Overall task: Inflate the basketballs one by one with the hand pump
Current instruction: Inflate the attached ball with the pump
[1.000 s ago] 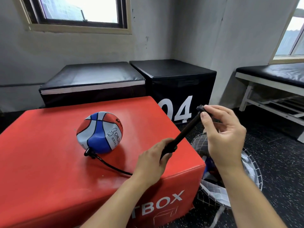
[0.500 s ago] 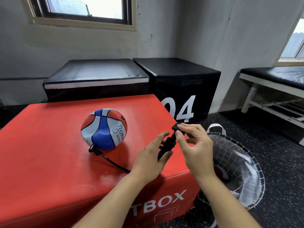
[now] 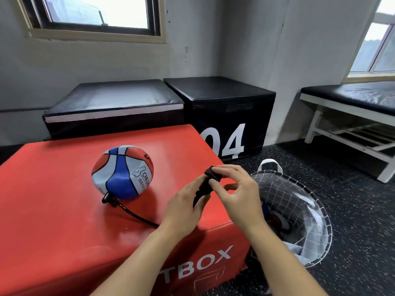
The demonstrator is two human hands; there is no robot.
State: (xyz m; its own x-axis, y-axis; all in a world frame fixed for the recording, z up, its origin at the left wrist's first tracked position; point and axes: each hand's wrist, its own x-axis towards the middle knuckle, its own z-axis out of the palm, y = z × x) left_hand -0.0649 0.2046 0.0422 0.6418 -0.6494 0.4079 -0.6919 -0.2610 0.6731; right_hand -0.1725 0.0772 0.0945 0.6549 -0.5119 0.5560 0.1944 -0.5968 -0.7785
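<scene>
A red, white and blue basketball (image 3: 123, 171), partly soft and dented, lies on the red box (image 3: 53, 221). A black hose (image 3: 132, 214) runs from its lower left side to the black hand pump (image 3: 204, 186). My left hand (image 3: 183, 208) grips the pump body near the box's right edge. My right hand (image 3: 235, 191) pinches the pump handle at the top, with the plunger pushed in. Most of the pump is hidden by my fingers.
A mesh basket (image 3: 299, 210) with more balls inside stands on the floor right of the red box. Two black padded boxes (image 3: 224, 103) sit behind, one marked 04. A white bench (image 3: 352, 103) with a black pad stands at the right wall.
My right hand has pushed the pump handle down from fully extended to fully in. The handle stays pushed in over the last half second. My left hand holds the body in place.
</scene>
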